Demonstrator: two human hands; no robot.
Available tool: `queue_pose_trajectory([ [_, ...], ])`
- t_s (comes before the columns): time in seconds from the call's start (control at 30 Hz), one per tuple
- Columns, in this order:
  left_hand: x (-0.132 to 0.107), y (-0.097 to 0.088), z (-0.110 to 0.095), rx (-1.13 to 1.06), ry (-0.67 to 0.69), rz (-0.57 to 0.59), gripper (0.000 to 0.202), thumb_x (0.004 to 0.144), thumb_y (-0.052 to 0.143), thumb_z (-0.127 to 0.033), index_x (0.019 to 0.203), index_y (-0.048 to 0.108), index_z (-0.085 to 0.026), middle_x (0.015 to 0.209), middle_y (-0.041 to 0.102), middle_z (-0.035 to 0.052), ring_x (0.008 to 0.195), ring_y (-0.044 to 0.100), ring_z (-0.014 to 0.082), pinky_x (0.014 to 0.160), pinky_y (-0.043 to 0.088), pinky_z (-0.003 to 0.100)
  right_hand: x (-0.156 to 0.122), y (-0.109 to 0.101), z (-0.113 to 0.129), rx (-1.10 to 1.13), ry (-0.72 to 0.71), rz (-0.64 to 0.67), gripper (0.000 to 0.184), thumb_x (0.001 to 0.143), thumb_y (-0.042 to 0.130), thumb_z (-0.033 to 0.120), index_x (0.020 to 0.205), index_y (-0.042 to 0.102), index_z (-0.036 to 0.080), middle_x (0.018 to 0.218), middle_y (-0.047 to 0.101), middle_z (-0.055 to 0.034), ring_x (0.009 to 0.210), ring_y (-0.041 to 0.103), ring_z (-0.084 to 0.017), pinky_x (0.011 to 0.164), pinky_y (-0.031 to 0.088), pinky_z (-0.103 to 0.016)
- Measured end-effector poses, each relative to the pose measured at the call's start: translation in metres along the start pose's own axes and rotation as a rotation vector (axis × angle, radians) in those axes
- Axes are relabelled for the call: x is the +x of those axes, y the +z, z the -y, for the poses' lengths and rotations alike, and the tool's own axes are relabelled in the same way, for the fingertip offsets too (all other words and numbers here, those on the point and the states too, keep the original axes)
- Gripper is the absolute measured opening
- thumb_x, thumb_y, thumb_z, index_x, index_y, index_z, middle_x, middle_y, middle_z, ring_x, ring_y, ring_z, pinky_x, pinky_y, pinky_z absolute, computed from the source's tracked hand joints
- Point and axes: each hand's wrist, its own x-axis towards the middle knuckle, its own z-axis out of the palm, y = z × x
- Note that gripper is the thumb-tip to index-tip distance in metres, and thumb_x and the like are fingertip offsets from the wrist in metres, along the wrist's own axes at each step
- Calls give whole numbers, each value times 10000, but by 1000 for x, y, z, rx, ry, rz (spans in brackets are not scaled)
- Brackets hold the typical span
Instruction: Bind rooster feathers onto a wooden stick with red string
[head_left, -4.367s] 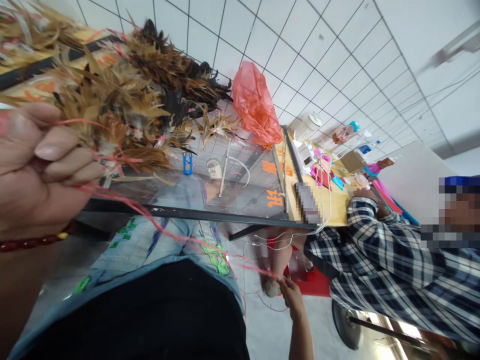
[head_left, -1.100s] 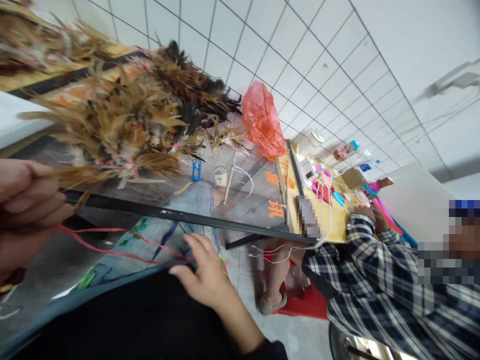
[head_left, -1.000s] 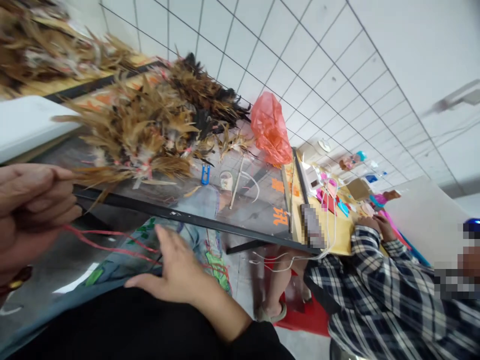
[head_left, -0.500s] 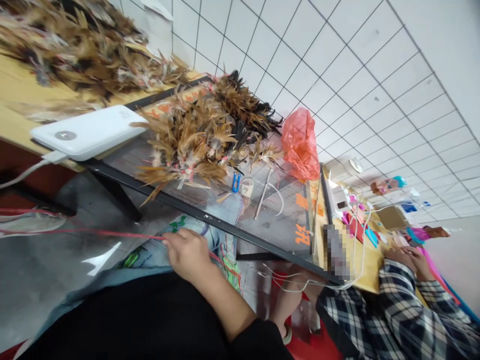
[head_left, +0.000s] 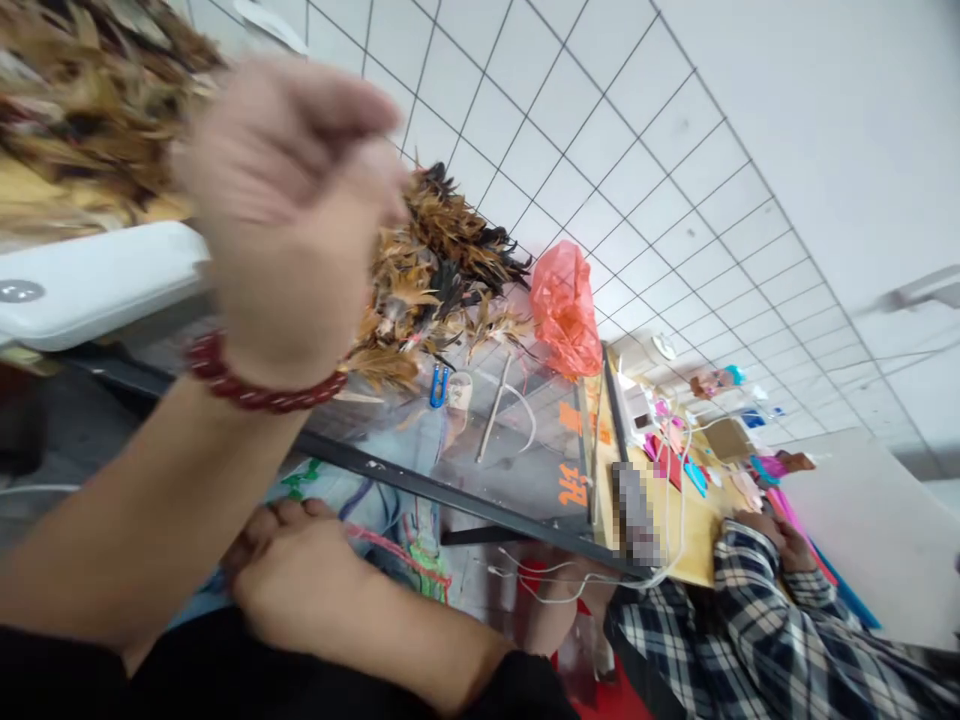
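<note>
My left hand (head_left: 289,215) hangs loosely curled, grip blurred, before the feather pile (head_left: 442,270); my right hand (head_left: 300,585) pinches red string (head_left: 397,548) near my lap.

Single head-worn view, tilted sideways, close over the glass table (head_left: 480,480) toward a tiled wall (head_left: 637,180).

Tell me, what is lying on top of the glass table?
On the glass table lie a feather pile, blue clip, thin stick and red bag. The blurred left hand covers more feathers.
</note>
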Motion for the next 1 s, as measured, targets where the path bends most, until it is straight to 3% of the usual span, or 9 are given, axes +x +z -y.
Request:
queue_pose_trajectory([
  [0.1, 26, 37, 5, 2, 37, 24, 300, 795, 659, -351, 978, 726, -123, 807, 702, 53, 712, 617, 142, 634, 493, 251, -32, -49, -19, 167, 35, -10, 259, 970, 480, 379, 920, 650, 190, 858, 689, -3, 798, 637, -157, 593, 445, -259],
  [0.2, 44, 57, 11, -2, 69, 51, 256, 768, 658, -323, 912, 729, -124, 717, 682, 33, 646, 593, 125, 601, 471, 234, -60, -87, -66, 239, 385, -92, 341, 1005, 419, 462, 945, 673, 244, 906, 727, 14, 890, 666, -130, 708, 449, -221],
  [0.3, 49, 71, 21, -16, 53, 112, 186, 745, 653, -269, 835, 718, -119, 670, 660, 18, 587, 557, 106, 557, 442, 213, -76, -93, -128, 76, 964, -101, 352, 963, 471, 504, 964, 673, 215, 898, 736, -61, 841, 685, -205, 694, 446, -272],
  [0.4, 42, 80, 37, -89, -74, 215, 117, 716, 665, -219, 775, 703, -125, 617, 634, -1, 524, 520, 94, 506, 417, 203, -82, -79, -177, 22, 1207, -66, 386, 928, 486, 521, 948, 672, 183, 883, 732, -123, 829, 683, -251, 675, 436, -299],
  [0.47, 35, 82, 49, -142, -163, 231, 81, 697, 680, -191, 751, 699, -134, 577, 607, -12, 497, 508, 96, 477, 403, 202, -85, -69, -193, 58, 1224, -95, 284, 894, 523, 420, 830, 667, 183, 809, 720, -106, 783, 669, -237, 643, 409, -282],
  [0.57, 28, 80, 65, -187, -274, 213, 62, 696, 693, -185, 735, 702, -138, 584, 610, 0, 478, 501, 100, 444, 384, 204, -86, -65, -193, 234, 1196, -256, 189, 813, 546, 269, 649, 597, 191, 622, 632, -25, 640, 599, -170, 578, 356, -243],
  [0.73, 23, 77, 68, -354, -389, 201, 141, 738, 729, -260, 788, 687, -135, 691, 653, 26, 602, 563, 116, 559, 457, 218, -65, -75, -159, 692, 909, -582, 213, 835, 494, 347, 697, 558, 197, 547, 502, 50, 485, 436, -102, 498, 318, -212],
  [0.87, 29, 65, 53, -642, -512, 163, 150, 834, 672, -264, 800, 629, -124, 562, 516, -20, 577, 553, 115, 539, 433, 203, -38, -81, -154, 663, 723, -514, 271, 895, 492, 395, 736, 585, 195, 586, 510, 49, 525, 444, -97, 542, 336, -212],
  [1.0, 45, 33, 36, -899, -412, 95, 186, 957, 477, -173, 804, 575, -130, 502, 343, -73, 398, 267, 35, 425, 266, 149, -18, -75, -170, 440, 893, -433, 192, 887, 554, 379, 951, 622, 211, 657, 606, 40, 595, 543, -128, 589, 362, -232],
])
